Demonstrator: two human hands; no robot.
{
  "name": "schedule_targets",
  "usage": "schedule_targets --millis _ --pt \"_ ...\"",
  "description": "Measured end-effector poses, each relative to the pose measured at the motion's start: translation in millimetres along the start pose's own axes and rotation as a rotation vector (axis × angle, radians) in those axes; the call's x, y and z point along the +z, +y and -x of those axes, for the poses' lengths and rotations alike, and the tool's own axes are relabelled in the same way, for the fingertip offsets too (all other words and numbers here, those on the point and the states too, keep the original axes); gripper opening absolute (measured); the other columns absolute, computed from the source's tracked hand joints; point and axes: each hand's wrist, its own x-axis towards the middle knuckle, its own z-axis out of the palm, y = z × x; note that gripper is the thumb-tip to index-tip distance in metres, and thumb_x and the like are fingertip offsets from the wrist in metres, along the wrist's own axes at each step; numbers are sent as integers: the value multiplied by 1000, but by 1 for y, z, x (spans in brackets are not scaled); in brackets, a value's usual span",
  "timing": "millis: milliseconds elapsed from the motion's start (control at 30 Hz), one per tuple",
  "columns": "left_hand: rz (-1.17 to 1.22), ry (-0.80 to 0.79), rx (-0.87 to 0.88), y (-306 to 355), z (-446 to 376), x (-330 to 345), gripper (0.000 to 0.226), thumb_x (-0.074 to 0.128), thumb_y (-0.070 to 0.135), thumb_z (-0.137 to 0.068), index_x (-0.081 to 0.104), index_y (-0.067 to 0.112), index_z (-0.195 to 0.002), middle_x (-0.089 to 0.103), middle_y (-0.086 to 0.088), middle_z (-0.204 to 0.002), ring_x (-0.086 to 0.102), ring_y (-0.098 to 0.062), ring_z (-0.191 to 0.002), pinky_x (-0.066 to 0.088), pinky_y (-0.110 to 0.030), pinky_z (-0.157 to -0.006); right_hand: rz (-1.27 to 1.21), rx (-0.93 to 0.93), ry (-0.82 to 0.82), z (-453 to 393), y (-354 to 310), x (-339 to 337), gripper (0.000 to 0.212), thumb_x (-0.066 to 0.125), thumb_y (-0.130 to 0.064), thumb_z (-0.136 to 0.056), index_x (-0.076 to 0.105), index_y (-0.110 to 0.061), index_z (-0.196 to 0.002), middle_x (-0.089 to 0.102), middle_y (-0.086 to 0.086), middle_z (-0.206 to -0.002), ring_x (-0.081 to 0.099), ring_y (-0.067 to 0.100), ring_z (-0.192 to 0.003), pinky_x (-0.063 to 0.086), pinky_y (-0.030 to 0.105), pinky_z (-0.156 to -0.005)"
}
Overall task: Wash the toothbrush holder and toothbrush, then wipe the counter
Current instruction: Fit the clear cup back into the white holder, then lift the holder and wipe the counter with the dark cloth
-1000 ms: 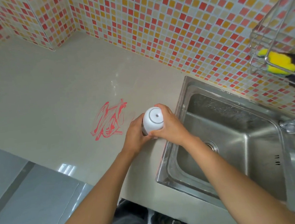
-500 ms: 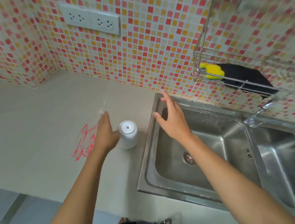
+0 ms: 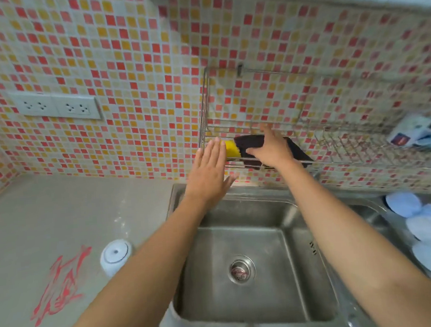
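Observation:
The white toothbrush holder [image 3: 115, 256] stands upside down on the beige counter [image 3: 45, 215], left of the sink and beside a red smear [image 3: 61, 286]. No toothbrush shows. My right hand [image 3: 268, 147] is up at the wire wall rack [image 3: 337, 151], fingers resting on a dark cloth [image 3: 296, 150] that lies in it; whether it grips the cloth I cannot tell. A yellow sponge [image 3: 231, 148] sits at the rack's left end. My left hand [image 3: 210, 171] hovers flat and open just in front of the sponge, holding nothing.
The steel sink [image 3: 247, 313] lies below my arms, its drain near the middle. Several pale blue lids or dishes [image 3: 425, 224] sit in the basin at right. A double wall socket [image 3: 55, 105] is set in the mosaic tiles at left.
Both hands left the toothbrush holder, which now stands alone on the counter, and rose to the wall rack. My view tilted up toward the wall.

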Motion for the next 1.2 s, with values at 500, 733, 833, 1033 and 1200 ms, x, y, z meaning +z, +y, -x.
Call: schedule_targets --millis 500,733,833,1033,1200 --pt "-73 26 -81 12 -16 13 85 16 61 -89 -6 13 -155 -5 -7 -164 -9 -25 -151 -17 -43 -118 382 -119 -89 -38 2 4 29 63 -15 -86 60 -8 -114 62 11 -98 57 27 -77 39 29 -53" --pt "139 31 -43 2 5 0 80 33 56 -98 -5 17 -156 -10 -1 -164 -14 -16 -150 -14 -33 -118 -93 -192 270 -20 11 -9 15 57 -4 -85 64 -16 -90 52 7 -105 56 32 -96 52 40 -79" --pt "282 119 -121 -23 51 -1 80 43 53 -97 -1 22 -157 -9 5 -164 -15 -10 -149 -9 -32 -120 -239 -324 433 11 -10 -22 16 55 -5 -83 64 -16 -92 52 8 -106 53 27 -98 39 25 -80" --pt "402 58 -483 -107 174 25 94 55 63 -86 6 25 -156 1 4 -165 -1 -16 -152 3 -37 -120 -442 -542 460 116 -63 2 19 54 1 -76 65 -11 -85 52 6 -95 45 12 -84 29 6 -67" --pt "628 5 -582 -155 221 59 110 80 48 -72 16 14 -154 25 -5 -158 27 -21 -145 22 -29 -115 -368 -461 137 193 -65 134 19 60 6 -74 63 -10 -82 47 0 -94 49 13 -79 32 13 -67"
